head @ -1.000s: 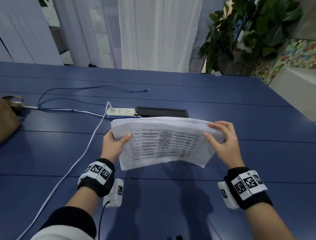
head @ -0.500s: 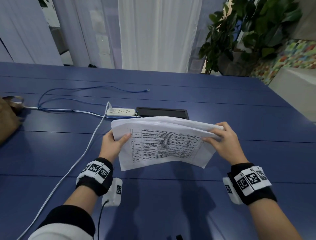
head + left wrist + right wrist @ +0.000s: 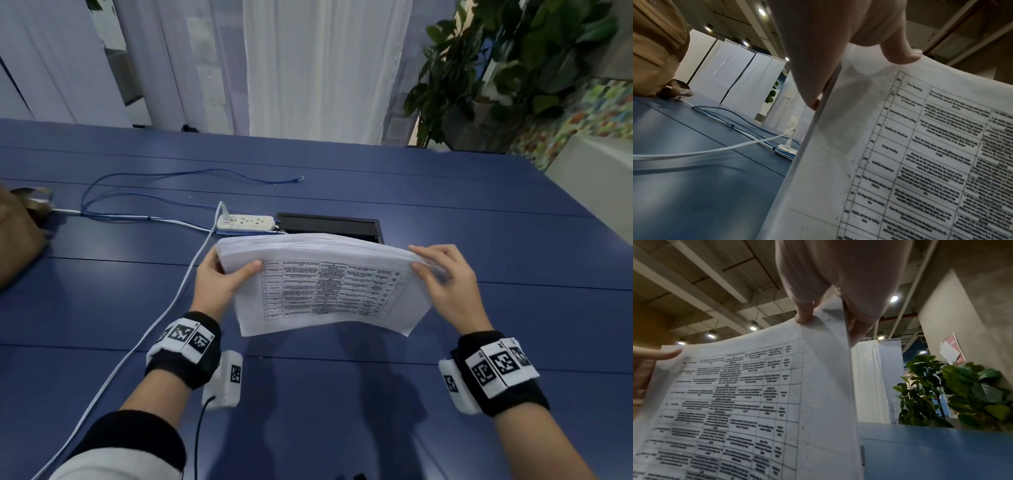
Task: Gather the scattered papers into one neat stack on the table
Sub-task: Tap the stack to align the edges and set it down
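Observation:
A sheaf of white papers (image 3: pixel 325 291) with a printed table on the front sheet stands tilted on its long edge above the blue table (image 3: pixel 308 394). My left hand (image 3: pixel 219 284) grips its left edge, thumb on the front sheet. My right hand (image 3: pixel 445 281) pinches the upper right corner, thumb in front, fingers behind. The left wrist view shows the papers (image 3: pixel 910 154) held under my thumb (image 3: pixel 898 53). In the right wrist view the papers (image 3: pixel 756 402) curve away from my fingers (image 3: pixel 805 314). The lower edge's contact with the table is hidden.
A white power strip (image 3: pixel 246 222) and a black cable hatch (image 3: pixel 329 226) lie just behind the papers. A white cord (image 3: pixel 137 335) runs toward me on the left, blue cables (image 3: pixel 154 192) trail further back. A brown bag (image 3: pixel 17 236) sits far left, a plant (image 3: pixel 507 68) at the back right.
The papers have tipped a little more upright and their top edges have drawn closer together. My right hand has shifted its hold at the upper right corner; the left hand has hardly moved.

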The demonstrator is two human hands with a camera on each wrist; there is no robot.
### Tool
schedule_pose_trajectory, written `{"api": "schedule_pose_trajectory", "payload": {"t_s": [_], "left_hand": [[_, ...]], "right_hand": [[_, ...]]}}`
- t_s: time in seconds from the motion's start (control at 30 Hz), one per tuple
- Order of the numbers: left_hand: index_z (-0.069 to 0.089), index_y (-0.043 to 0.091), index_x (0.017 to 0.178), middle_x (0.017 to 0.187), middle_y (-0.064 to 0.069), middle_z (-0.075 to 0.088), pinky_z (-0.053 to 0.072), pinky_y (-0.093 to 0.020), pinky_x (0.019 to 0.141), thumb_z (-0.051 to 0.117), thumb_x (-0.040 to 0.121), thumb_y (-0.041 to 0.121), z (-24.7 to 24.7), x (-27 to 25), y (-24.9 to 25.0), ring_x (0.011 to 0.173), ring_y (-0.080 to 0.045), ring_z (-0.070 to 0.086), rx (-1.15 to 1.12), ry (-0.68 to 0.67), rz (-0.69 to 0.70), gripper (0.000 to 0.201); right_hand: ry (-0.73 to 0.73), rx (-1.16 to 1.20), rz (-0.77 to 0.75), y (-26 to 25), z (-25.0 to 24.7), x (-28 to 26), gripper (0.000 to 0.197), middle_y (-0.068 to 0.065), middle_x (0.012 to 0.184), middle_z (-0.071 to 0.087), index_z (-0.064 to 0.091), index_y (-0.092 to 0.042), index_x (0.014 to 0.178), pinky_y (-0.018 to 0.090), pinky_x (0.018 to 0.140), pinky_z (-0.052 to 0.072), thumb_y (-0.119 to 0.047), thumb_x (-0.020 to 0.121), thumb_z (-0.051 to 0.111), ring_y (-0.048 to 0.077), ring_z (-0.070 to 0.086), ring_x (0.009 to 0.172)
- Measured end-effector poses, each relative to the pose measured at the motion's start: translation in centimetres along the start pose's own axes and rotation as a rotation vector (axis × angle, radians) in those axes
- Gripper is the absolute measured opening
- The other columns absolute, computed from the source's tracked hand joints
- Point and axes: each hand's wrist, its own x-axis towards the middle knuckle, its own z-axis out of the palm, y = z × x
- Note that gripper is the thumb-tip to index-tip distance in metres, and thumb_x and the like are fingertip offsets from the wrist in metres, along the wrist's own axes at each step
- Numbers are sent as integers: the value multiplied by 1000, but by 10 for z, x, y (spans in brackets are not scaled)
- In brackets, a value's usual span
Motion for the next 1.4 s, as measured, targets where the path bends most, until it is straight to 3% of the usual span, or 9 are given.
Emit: {"api": "schedule_pose_trajectory", "payload": {"t_s": [0.3, 0.5, 0.6, 0.7, 0.77, 0.93, 1.03, 1.17, 1.4], "left_hand": [[62, 11, 99, 100, -9, 68, 53, -34, 82, 75, 73, 3, 9, -2, -1, 90, -20, 65, 33, -4, -14, 30], [62, 8, 100, 93, -2, 68, 51, -30, 77, 77, 71, 9, 2, -2, -1, 82, -13, 66, 37, 25, -39, 33], [62, 7, 108, 101, -5, 70, 56, -31, 80, 87, 55, 18, -5, 0, -1, 89, -17, 68, 61, -84, -113, 60], [65, 5, 103, 103, -12, 69, 53, -40, 89, 80, 63, 3, -2, 2, 0, 94, -26, 67, 99, -114, -151, 43], [66, 2, 100, 102, -14, 69, 52, -42, 90, 77, 66, -1, 0, 4, -2, 94, -29, 67, 104, -81, -151, 35], [67, 0, 92, 77, 4, 74, 56, -25, 74, 76, 65, -6, 7, 2, 10, 73, -7, 69, 86, -53, -83, 29], [66, 10, 85, 70, 11, 73, 52, -13, 64, 75, 65, -9, 7, 5, 20, 67, -1, 67, 78, -92, -18, 30], [63, 22, 83, 85, 2, 65, 52, -13, 67, 81, 61, 0, 3, 5, 19, 76, -10, 60, 63, -98, -14, 36], [63, 35, 101, 124, -2, 59, 44, -41, 102, 84, 48, 35, -2, -1, 16, 118, -24, 55, 80, -58, -20, 57]], "right_hand": [[35, 6, -70, -1, 10, 2, 30, 5, 96, 47, 65, -15, 114, 1, 82, 36, -2, 88, 57, -13, 44, 90], [116, 373, 338, 15, 3, -6, 71, -11, 98, 55, 45, -24, 133, 7, 72, 47, -8, 72, 77, -8, 55, 81], [37, 558, 508, 28, 11, -10, 45, -10, 86, 69, 62, -14, 103, 10, 63, 51, -6, 64, 82, 14, 63, 85], [-35, 637, 536, 31, 26, -7, 65, -7, 81, 75, 69, -11, 91, 15, 65, 54, -39, 37, 91, 10, 70, 81], [-4, 674, 545, 30, 33, -3, 63, -7, 79, 75, 70, -8, 90, 16, 65, 54, -34, 36, 89, 6, 70, 76], [77, 715, 500, 17, 27, 2, 25, -11, 70, 74, 68, -11, 82, 16, 61, 54, -2, 59, 76, 2, 69, 67], [40, 708, 466, 17, 12, 7, 36, -12, 71, 74, 67, -12, 84, 15, 59, 53, -16, 52, 84, 1, 69, 68], [-44, 645, 506, 21, 9, 7, 86, -9, 77, 75, 65, -11, 92, 17, 62, 55, -53, 21, 90, 5, 70, 73], [-43, 709, 529, 23, 8, 5, 86, -9, 73, 74, 65, -13, 86, 17, 65, 55, -57, 15, 89, 3, 69, 69]]}}
